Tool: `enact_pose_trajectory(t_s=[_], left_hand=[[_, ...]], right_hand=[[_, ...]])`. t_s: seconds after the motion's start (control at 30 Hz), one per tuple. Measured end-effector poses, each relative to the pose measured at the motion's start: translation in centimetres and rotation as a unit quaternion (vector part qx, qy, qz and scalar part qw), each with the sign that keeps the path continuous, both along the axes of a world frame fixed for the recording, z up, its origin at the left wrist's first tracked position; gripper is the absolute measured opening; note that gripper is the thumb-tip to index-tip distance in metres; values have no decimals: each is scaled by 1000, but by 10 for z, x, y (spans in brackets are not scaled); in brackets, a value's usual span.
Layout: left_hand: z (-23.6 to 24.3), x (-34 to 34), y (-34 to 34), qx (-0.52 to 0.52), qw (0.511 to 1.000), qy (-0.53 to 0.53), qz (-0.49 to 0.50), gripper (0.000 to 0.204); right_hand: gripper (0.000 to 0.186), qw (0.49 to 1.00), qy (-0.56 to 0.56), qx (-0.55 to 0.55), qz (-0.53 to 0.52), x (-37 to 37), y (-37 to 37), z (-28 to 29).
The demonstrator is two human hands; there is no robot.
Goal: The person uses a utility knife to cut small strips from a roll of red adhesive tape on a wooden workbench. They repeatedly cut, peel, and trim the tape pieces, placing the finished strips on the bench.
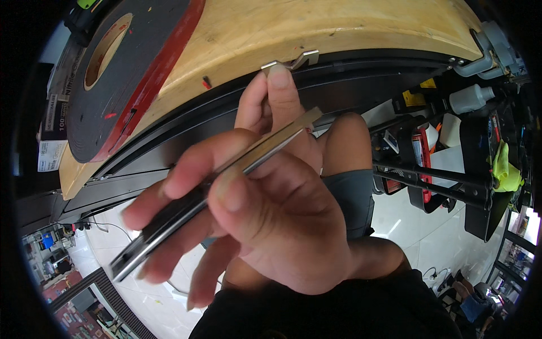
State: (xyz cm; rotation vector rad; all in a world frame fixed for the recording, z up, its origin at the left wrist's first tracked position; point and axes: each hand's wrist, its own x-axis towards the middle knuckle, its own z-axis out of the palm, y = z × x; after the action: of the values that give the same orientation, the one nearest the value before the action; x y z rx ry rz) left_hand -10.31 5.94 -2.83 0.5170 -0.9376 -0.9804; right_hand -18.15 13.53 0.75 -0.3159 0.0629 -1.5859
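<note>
My right hand (288, 226), large in the middle, grips a slim, long metal tool (186, 209) between thumb and fingers. The tool slants from lower left to upper right, with a dark, silver-edged body and a flat, tan-looking end; its exact kind is unclear. Beyond it, my left hand (274, 99) pinches one end of a small bent metal piece (292, 62) at the edge of the wooden bench (339, 25). The right hand and tool hide part of the left hand and its forearm. Tool and bent piece are apart in the picture.
A wide dark roll with a red side (141, 73) lies on the bench at left, near stacked boxes (53, 124). Black trays with tools (435, 164), a white bottle (471, 99) and a yellow-green cloth (504, 166) are at right. My knee (349, 141) is below the bench edge.
</note>
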Motion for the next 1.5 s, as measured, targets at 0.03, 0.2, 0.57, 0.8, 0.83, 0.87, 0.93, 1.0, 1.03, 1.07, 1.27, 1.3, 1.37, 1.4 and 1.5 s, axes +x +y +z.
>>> enact_pose_trajectory(t_s=[0.03,0.2,0.57,0.8,0.83,0.87,0.93,1.0,1.03,1.07,1.27,1.3,1.37,1.4,1.5], left_hand=[[1,1,-1,-2,1000,0,3,17],[1,0,-1,-14,1000,-7,3,17],[-4,-2,-1,-11,1000,-18,4,18],[-2,-3,0,-12,1000,-19,-1,18],[-2,-3,0,-12,1000,-19,-1,18],[-2,-2,0,-11,1000,-21,1,18],[-2,0,0,-14,1000,-23,6,18],[-5,-4,-2,-15,1000,-20,-1,18],[-6,-5,-3,-16,1000,-19,-3,18],[-7,-6,-4,-15,1000,-20,-6,18],[-3,-7,-2,-19,1000,-24,-3,19],[-3,-7,-2,-17,1000,-24,-4,19],[-4,-5,-1,-16,1000,-25,0,19],[-5,-4,-1,-16,1000,-25,3,19],[-8,-10,0,-11,1000,-25,-8,19]], right_hand=[[32,1000,-10,-4,11,-1,-3,2],[33,993,-90,-82,-5,2,-18,-6],[30,995,19,-68,-75,-7,-24,-6],[30,994,26,-73,-81,-7,-24,-4],[30,995,12,-79,-66,-8,-26,-5],[30,995,-3,-83,-51,-7,-28,-7],[31,994,-50,-94,-8,-4,-34,-13],[32,992,-85,-95,0,-3,-35,-17],[32,992,-81,-96,-6,-4,-35,-18],[32,992,-77,-97,-12,-5,-34,-19],[34,984,-84,-151,-34,-2,-37,-18],[34,982,-84,-162,-47,-2,-37,-19],[36,978,-109,-174,-44,0,-38,-22],[36,975,-134,-174,-28,3,-39,-25],[36,966,-178,-188,-21,6,-43,-25]])
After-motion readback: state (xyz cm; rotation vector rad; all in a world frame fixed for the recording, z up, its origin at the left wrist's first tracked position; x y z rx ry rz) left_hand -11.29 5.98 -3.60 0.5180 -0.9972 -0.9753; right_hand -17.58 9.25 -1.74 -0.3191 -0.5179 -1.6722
